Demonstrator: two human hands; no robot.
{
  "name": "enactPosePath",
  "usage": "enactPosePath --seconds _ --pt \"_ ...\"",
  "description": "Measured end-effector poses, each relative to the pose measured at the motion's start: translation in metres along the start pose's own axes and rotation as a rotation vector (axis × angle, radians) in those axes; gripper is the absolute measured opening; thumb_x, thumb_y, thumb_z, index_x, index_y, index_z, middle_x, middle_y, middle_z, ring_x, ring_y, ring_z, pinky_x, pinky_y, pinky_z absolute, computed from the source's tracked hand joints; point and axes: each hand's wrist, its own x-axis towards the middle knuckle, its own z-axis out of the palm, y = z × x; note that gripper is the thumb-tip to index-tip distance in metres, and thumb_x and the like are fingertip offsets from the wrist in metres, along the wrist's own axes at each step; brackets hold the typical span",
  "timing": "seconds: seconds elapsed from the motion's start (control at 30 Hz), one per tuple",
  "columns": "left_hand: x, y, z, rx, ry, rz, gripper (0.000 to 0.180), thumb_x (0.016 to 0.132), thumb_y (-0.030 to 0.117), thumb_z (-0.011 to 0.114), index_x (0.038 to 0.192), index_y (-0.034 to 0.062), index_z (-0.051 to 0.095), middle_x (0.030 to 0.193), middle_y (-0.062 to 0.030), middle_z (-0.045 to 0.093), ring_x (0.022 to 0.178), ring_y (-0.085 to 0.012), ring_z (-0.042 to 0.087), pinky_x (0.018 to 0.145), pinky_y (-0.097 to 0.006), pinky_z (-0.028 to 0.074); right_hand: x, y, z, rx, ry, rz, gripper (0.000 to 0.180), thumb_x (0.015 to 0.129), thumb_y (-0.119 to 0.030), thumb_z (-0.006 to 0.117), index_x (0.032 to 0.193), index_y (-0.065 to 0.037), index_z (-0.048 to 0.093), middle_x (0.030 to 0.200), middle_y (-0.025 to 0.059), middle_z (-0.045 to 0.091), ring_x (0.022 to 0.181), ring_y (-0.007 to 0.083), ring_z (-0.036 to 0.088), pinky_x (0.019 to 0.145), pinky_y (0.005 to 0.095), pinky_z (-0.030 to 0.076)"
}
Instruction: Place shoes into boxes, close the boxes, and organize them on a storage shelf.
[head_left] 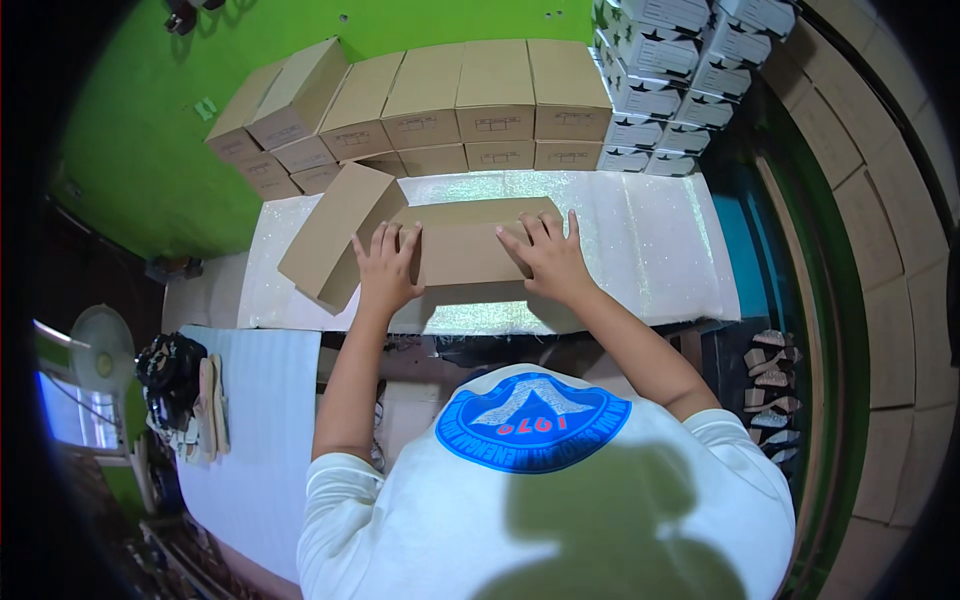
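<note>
white t-shirt, wearer at bench.
both hands, left, right, fingers spread flat on unfolded cardboard box.

A row of closed brown cardboard boxes is stacked two high along the far edge of the surface, which is covered with a glittery white sheet. To their right stands a stack of white printed boxes, against a green wall. Lower left, a white fan stands near a pile of dark sandals beside a white foam sheet. More sandals lie at the right.
</note>
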Motion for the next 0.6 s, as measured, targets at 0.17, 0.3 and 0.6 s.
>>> enactPosePath --seconds 0.17,0.3,0.6 --pt "-0.034 0.014 0.000 -0.016 0.119 0.023 0.100 0.041 0.034 0.080 0.130 0.0245 0.037 0.123 -0.0081 0.040 0.121 -0.0268 0.036 0.099 -0.068 0.013 -0.033 -0.006 -0.009 0.011 0.054 -0.010 0.086 0.052 -0.021 0.076 0.129 -0.032 0.039 0.126 0.0077 0.039 0.117 0.0286 0.036 0.095 0.0640 0.022" --pt "-0.060 0.029 -0.010 -0.062 0.146 0.065 0.097 0.041 0.033 0.081 0.129 0.0265 0.039 0.122 -0.0078 0.040 0.120 -0.0252 0.036 0.097 -0.070 0.011 -0.070 -0.019 -0.024 0.003 0.084 0.023 0.084 0.053 -0.021 0.075 0.128 -0.032 0.041 0.129 0.0068 0.038 0.118 0.0272 0.036 0.095 0.0626 0.023" --pt "-0.144 0.055 -0.047 -0.120 0.248 0.164 0.101 0.034 0.034 0.083 0.126 0.0258 0.044 0.122 -0.0073 0.041 0.119 -0.0244 0.037 0.098 -0.069 0.005 -0.166 -0.074 -0.062 -0.079 0.185 0.112 0.078 0.054 -0.021 0.074 0.125 -0.032 0.045 0.133 0.0085 0.037 0.121 0.0265 0.036 0.094 0.0551 0.023"
